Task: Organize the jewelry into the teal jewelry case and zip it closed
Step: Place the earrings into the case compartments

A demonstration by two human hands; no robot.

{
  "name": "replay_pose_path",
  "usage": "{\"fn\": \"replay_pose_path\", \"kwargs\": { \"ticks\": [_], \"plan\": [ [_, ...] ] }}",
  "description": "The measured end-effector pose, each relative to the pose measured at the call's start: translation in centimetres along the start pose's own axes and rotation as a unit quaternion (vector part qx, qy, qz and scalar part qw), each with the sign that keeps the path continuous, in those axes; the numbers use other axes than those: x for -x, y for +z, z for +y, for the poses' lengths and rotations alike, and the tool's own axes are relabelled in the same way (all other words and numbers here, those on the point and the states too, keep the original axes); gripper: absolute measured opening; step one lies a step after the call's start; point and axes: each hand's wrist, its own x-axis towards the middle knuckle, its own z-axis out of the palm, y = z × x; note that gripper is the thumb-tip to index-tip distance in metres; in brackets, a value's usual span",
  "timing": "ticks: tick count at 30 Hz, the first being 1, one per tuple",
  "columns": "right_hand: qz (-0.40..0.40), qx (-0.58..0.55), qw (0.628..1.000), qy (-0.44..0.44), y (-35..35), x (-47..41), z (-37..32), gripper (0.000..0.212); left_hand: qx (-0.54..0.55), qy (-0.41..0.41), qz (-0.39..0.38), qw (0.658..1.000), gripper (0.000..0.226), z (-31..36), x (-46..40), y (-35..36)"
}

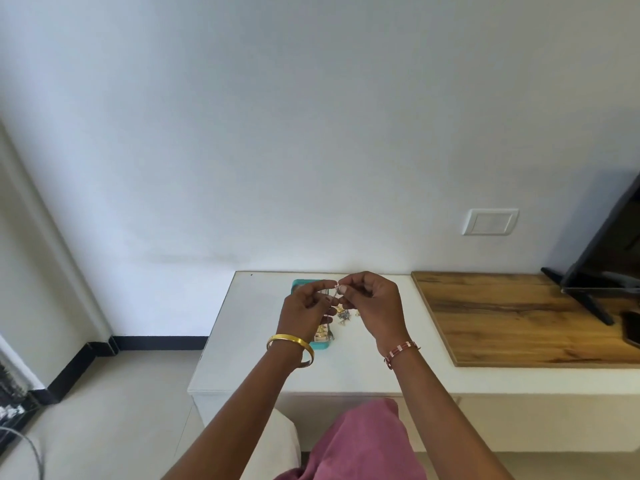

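Observation:
The teal jewelry case (298,285) lies open on the white table (242,341), mostly hidden behind my left hand (304,311). Gold pieces sit in its near end (321,333). Both hands are raised above the case. My left hand and my right hand (372,306) pinch a small silvery jewelry piece (337,289) between their fingertips. A thin chain seems to hang down from it. Loose small jewelry pieces (344,315) lie on the table just right of the case.
A wooden board (519,317) covers the table's right part, with a dark screen on a stand (602,265) at the far right. A wall socket plate (490,221) sits on the wall behind. The table's near edge is at my knees, pink cloth below.

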Motion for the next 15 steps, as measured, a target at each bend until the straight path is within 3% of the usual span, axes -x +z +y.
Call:
{"fn": "replay_pose_path", "kwargs": {
  "ticks": [10,15],
  "plan": [
    [0.038,-0.049,0.998,0.004,-0.9,0.0,-2.4,0.012,0.077,-0.055,-0.111,0.989,0.022,0.8,0.4,-1.0],
    [0.032,-0.048,0.998,0.021,-1.3,0.3,-2.6,0.014,0.069,-0.038,-0.135,0.988,0.023,0.8,0.4,-1.3]
  ]
}}
